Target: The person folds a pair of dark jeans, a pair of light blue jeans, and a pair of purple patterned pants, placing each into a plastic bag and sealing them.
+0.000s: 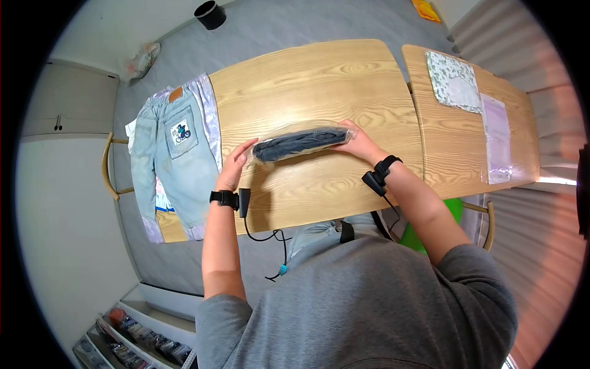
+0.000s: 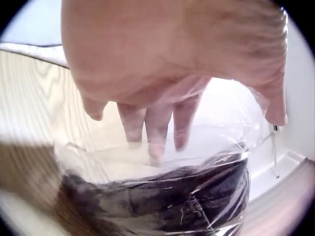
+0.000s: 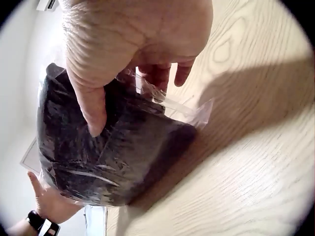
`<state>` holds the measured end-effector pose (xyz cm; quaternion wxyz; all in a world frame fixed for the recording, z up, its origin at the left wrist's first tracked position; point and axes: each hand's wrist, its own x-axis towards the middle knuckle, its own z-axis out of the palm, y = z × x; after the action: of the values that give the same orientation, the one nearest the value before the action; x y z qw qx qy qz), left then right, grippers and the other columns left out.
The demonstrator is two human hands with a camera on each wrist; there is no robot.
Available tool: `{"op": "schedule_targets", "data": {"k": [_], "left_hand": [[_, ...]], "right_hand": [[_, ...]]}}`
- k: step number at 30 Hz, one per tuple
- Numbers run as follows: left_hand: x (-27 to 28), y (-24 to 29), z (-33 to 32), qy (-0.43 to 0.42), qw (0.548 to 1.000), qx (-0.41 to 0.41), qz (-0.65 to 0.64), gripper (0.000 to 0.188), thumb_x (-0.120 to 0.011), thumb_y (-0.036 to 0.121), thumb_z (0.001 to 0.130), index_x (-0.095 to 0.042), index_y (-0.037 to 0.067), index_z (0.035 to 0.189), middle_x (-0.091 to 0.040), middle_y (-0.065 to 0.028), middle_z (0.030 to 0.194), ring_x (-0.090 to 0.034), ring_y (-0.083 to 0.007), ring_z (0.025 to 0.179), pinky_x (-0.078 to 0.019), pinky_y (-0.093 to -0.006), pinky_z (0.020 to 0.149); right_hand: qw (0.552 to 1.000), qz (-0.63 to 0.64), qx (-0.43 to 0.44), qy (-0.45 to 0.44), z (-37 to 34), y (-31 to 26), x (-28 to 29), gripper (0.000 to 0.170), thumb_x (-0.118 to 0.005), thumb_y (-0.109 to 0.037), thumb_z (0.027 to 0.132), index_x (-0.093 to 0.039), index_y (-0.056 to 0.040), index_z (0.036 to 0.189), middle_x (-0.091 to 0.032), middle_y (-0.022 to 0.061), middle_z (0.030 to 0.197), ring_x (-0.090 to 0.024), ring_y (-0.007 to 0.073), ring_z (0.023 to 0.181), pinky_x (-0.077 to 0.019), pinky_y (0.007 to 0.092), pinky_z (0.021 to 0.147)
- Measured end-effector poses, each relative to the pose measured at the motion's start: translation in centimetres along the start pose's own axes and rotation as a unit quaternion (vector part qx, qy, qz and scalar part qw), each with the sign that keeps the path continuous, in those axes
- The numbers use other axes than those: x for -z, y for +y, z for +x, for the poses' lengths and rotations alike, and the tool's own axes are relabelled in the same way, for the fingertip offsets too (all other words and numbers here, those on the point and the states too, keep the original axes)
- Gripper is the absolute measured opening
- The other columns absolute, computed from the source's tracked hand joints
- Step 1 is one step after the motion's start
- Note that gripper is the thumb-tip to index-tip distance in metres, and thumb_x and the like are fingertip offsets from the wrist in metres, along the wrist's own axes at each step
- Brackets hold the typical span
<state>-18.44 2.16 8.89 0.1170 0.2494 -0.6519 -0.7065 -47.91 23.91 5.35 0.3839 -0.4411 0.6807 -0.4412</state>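
Note:
A folded dark garment in a clear plastic bag (image 1: pixel 301 142) is held up over the wooden table, its narrow side toward the head camera. The right hand (image 1: pixel 361 146) grips its right end; in the right wrist view the thumb (image 3: pixel 93 110) presses the broad face and the other fingers go behind the bag's edge. At the opposite end, the left hand (image 1: pixel 232 167) touches the loose plastic. In the left wrist view its fingers (image 2: pixel 156 132) are straight and spread against the film, thumb apart, with the dark cloth (image 2: pixel 162 201) beyond the fingertips.
Light-blue jeans (image 1: pixel 175 154) with a motorbike patch lie at the table's left over a shiny lilac cloth (image 1: pixel 206 104). A side table at right bears a floral folded cloth (image 1: pixel 453 80) and a lilac plastic packet (image 1: pixel 496 138). A cable (image 1: pixel 264 237) hangs by the left forearm.

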Motion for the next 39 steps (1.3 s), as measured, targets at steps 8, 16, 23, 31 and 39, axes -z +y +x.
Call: {"op": "schedule_targets", "data": {"k": [8,16,23,31,39], "left_hand": [[-2.1,0.0,-0.2,0.068,0.971,0.128,0.188,0.067,-0.072,0.024,0.076,-0.041,-0.003,0.130,-0.046,-0.0128,0.132,-0.042,-0.0229,0.123,-0.0306,-0.0298,0.103],[-4.4,-2.4,2.0,0.206,0.943,0.013,0.260,0.021,-0.069,0.017,0.080,-0.061,-0.001,0.088,-0.065,-0.0092,0.081,-0.059,-0.0173,0.076,-0.0457,-0.0292,0.070],[-8.7,-5.5,2.4,0.140,0.969,0.202,-0.026,0.021,-0.062,0.025,0.088,-0.055,0.006,0.083,-0.059,-0.0023,0.070,-0.052,-0.0094,0.058,-0.0416,-0.0243,0.052],[-9.4,-7.4,1.5,0.102,0.957,0.265,-0.051,0.030,-0.071,0.024,0.080,-0.055,0.002,0.092,-0.058,-0.0010,0.071,-0.051,-0.0092,0.058,-0.0407,-0.0225,0.052],[-12.9,-6.8,2.0,0.066,0.945,0.273,-0.170,0.016,-0.066,0.010,0.083,-0.055,0.005,0.094,-0.056,0.0011,0.074,-0.050,-0.0076,0.058,-0.0417,-0.0218,0.053]], "right_hand": [[0.995,0.062,-0.067,0.040,0.2,0.5,-0.6,0.053,-0.076,-0.019,0.074,-0.053,0.0020,0.117,-0.065,0.0141,0.102,-0.061,0.0212,0.094,-0.0486,0.0301,0.083],[0.997,-0.004,-0.052,0.050,-1.5,-3.1,1.0,0.044,-0.073,-0.020,0.077,-0.056,0.0033,0.112,-0.064,0.0149,0.102,-0.060,0.0192,0.095,-0.0471,0.0312,0.083],[0.939,0.223,-0.228,0.128,-3.2,1.4,2.7,0.040,-0.067,-0.029,0.084,-0.053,0.0026,0.105,-0.062,0.0060,0.085,-0.057,0.0123,0.069,-0.0464,0.0260,0.060],[0.883,0.340,-0.323,0.008,-8.1,2.9,4.0,0.040,-0.064,-0.023,0.084,-0.049,-0.0061,0.118,-0.056,0.0019,0.110,-0.053,0.0109,0.098,-0.0412,0.0250,0.087],[0.669,0.724,-0.168,0.010,-10.6,8.7,-0.1,0.029,-0.055,-0.024,0.092,-0.048,-0.0057,0.113,-0.052,0.0072,0.119,-0.047,0.0177,0.111,-0.0386,0.0325,0.094]]}}
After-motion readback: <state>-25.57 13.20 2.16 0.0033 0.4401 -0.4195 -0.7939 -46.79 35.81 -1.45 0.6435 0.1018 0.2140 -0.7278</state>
